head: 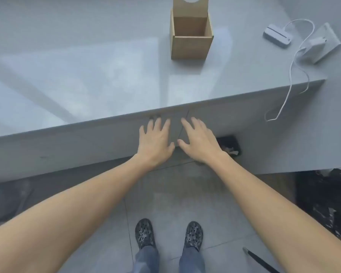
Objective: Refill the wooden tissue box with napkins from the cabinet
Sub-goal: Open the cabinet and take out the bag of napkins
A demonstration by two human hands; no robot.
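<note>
Wooden tissue box (191,39) stands upright on the grey countertop (87,75), toward the far side and right of centre; its top is open, and its lid panel with a round hole (190,5) rises at the back edge. Nothing is visible inside the box. Below the counter's front edge, the left hand (156,141) lies flat against the left cabinet door (87,142), fingers straight and spread — holding nothing. Just beside it, the right hand (198,141) lies likewise flat on the right cabinet door (244,123), fingers spread, grasping nothing; the seam between the two closed doors runs between the hands. Farther right on the counter — a white charger with its cable (292,75) trailing over the edge, beside a small white dock (278,35). Two patterned shoes (144,233) stand on the tiled floor (175,203) below.
</note>
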